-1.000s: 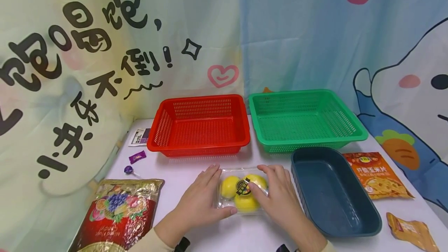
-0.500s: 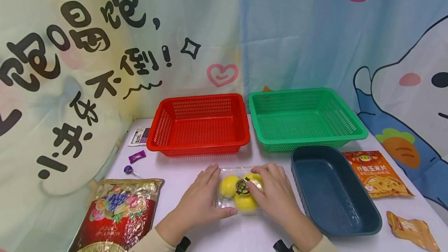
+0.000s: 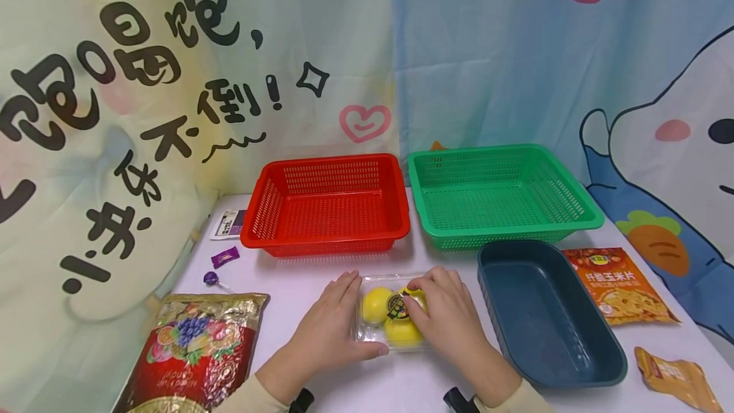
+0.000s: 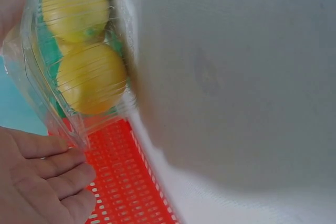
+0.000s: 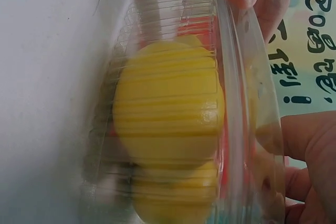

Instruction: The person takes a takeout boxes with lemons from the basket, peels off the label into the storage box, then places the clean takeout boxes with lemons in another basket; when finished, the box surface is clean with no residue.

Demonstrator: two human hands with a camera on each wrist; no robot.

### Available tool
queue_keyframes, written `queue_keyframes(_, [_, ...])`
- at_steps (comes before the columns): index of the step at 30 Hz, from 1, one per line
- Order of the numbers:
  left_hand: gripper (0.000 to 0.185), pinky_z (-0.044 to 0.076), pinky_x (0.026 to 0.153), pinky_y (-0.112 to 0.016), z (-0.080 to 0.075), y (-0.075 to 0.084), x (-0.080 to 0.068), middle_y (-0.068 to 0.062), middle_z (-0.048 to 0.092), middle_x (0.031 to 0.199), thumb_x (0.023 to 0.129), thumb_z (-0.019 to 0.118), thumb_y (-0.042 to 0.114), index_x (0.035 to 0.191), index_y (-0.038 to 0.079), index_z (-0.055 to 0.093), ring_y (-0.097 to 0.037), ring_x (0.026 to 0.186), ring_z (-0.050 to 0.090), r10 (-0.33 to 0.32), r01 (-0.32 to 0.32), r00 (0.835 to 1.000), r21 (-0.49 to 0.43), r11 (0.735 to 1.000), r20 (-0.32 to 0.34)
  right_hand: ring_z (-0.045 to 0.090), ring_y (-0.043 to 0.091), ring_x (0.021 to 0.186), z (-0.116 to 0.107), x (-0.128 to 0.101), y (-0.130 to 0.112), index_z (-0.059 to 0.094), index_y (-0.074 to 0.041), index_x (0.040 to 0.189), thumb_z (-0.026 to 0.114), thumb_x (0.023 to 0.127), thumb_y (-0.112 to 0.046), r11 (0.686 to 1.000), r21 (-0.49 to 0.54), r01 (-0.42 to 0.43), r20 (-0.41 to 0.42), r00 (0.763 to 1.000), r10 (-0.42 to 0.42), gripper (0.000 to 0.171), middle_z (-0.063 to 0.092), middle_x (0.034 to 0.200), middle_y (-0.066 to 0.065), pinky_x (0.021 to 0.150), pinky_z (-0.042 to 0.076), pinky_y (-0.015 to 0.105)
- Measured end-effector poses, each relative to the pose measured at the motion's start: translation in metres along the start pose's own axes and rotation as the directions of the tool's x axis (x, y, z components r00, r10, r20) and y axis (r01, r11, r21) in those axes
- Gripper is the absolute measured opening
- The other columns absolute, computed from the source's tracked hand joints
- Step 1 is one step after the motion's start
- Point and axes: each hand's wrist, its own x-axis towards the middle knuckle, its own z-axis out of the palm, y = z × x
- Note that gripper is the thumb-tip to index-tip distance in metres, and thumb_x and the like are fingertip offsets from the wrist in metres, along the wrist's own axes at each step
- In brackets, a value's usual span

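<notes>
Clear ribbed plastic, thin and crinkly, that's the clamshell box [image 3: 392,314] sitting on the white table [image 3: 321,273], just in front of the red basket [image 3: 327,206]. Inside it are round yellow fruits [image 3: 376,304], smooth and glossy, and the lid has a round dark sticker [image 3: 395,305] with a yellow rim; the writing on it is too small to read.

Both hands are on the box. The left hand [image 3: 325,330] lies flat against its left side, fingers straight and together, thumb running along the near edge. The right hand [image 3: 453,320] covers the right half of the lid with fingers bent over it, fingertips by the sticker; the right wrist view shows fingers on the lid too. Whether it's actually gripping or just resting there, I can't tell.

Right of the box is a deep, smooth, dark blue tub [image 3: 547,311] with rounded corners. Behind that, next to the red basket, is a green basket [image 3: 499,193], both hard perforated mesh plastic.

Left of the box lies a shiny foil bag [image 3: 192,352], red and gold with printed fruit. Beyond the tub there's an orange snack pouch [image 3: 619,285] with Chinese lettering. The backdrop curtain [image 3: 172,69] has big black Chinese characters.
</notes>
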Motion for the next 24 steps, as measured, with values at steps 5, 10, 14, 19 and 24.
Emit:
queue_keyframes(5, [0.123,0.036,0.127,-0.048,0.0007,0.0002,-0.0002,-0.013,0.041,0.166,0.071,0.082,0.075,0.16,0.003,0.038,-0.03,0.156,0.038,0.0,0.0,1.0,-0.006,1.0,-0.001,0.047,0.018,0.094,0.0015,0.0009,-0.0008,0.078,-0.016,0.096,0.083,0.088,-0.023,1.0,-0.007,0.012,-0.011,1.0,-0.012,0.012,0.056,0.09,-0.004,0.079,0.038,0.031])
queue_keyframes(10, [0.124,0.035,0.127,-0.048,0.0013,-0.0001,0.0006,-0.013,0.041,0.167,0.07,0.081,0.076,0.16,0.004,0.038,-0.03,0.156,0.037,-0.014,0.014,1.0,-0.003,1.0,0.007,0.048,0.018,0.094,0.0022,0.0019,-0.0017,0.078,-0.017,0.095,0.083,0.087,-0.02,1.0,0.011,0.012,-0.008,1.0,-0.012,0.01,0.057,0.089,-0.004,0.079,0.039,0.032])
queue_keyframes(14, [0.124,0.035,0.128,-0.049,0.0014,-0.0003,0.0004,-0.013,0.041,0.166,0.07,0.081,0.076,0.16,0.003,0.038,-0.03,0.156,0.038,-0.015,0.015,1.0,-0.004,1.0,0.008,0.049,0.019,0.094,0.0026,0.0025,-0.0034,0.077,-0.017,0.093,0.084,0.086,-0.018,0.999,0.031,0.014,-0.006,1.0,-0.014,0.01,0.058,0.089,-0.004,0.081,0.041,0.033])
queue_keyframes(19, [0.123,0.035,0.127,-0.049,0.0015,-0.0005,-0.0004,-0.013,0.041,0.166,0.07,0.081,0.077,0.16,0.003,0.038,-0.03,0.156,0.038,-0.01,0.01,1.0,-0.005,1.0,0.003,0.049,0.019,0.093,0.0029,0.0035,-0.0049,0.076,-0.017,0.091,0.082,0.088,-0.016,1.0,0.022,0.007,-0.003,1.0,-0.007,0.007,0.058,0.087,-0.003,0.081,0.041,0.034])
queue_keyframes(24, [0.123,0.035,0.127,-0.049,0.0013,-0.0004,0.0001,-0.013,0.041,0.167,0.07,0.083,0.074,0.16,0.004,0.038,-0.03,0.156,0.037,-0.014,0.014,1.0,-0.016,1.0,0.003,0.049,0.02,0.093,0.0032,0.0042,-0.0053,0.074,-0.017,0.09,0.081,0.09,-0.014,1.0,0.015,0.002,-0.001,1.0,-0.002,0.007,0.057,0.087,-0.002,0.081,0.041,0.035])
